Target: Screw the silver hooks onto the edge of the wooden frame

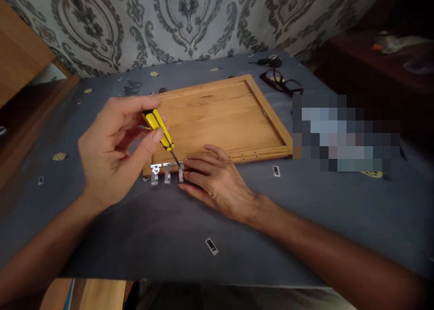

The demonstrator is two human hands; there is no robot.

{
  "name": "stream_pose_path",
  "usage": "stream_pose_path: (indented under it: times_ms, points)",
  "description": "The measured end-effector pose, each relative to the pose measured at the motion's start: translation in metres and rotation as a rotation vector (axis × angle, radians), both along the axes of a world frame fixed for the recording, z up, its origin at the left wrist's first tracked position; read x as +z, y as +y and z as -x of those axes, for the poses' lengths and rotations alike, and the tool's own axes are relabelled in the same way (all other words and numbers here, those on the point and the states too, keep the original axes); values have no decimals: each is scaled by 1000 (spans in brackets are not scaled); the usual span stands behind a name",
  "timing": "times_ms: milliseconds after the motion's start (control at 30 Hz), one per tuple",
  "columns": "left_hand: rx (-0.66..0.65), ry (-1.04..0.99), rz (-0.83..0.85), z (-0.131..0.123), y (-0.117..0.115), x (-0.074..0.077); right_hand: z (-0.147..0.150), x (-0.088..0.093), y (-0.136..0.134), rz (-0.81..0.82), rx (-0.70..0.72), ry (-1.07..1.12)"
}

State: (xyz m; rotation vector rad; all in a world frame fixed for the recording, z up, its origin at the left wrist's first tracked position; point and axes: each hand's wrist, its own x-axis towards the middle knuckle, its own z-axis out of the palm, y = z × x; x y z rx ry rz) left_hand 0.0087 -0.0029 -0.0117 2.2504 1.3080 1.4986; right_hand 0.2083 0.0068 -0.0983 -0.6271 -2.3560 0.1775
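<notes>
A yellow and black screwdriver [158, 129] is pinched between the thumb and fingers of my left hand [110, 147]. Its shaft slants down to the right, the tip at the last of three silver metal hooks [167, 173]. These hooks sit in a row along the near edge of a wooden tray-like board [217, 111] with a raised rim. My right hand [219, 178] lies over that near rim, its fingertips closed against the rightmost hook. Where exactly the fingers grip it is partly hidden. Several small dark holes run along the rim to the right.
Eyeglasses [283, 83] and a set of keys [269, 61] lie behind the board. Small wire-like metal pieces [132, 87] rest at the back left. A blurred-out patch [342, 133] covers something at the right. Wooden furniture [27, 43] borders the blue-grey table cloth [152, 242] at left.
</notes>
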Motion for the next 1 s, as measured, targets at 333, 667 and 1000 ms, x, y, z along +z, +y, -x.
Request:
stream_pose_path:
  times_ms: [333,667,1000]
  points:
    - [63,42,-106,2,2,1,-1,2,1,32,6,-43]
    - [-20,-105,-64,-4,3,-2,-2,3,0,30,-9,-77]
    - [-76,-70,-41,0,1,0,-1,4,1,29,-2,-83]
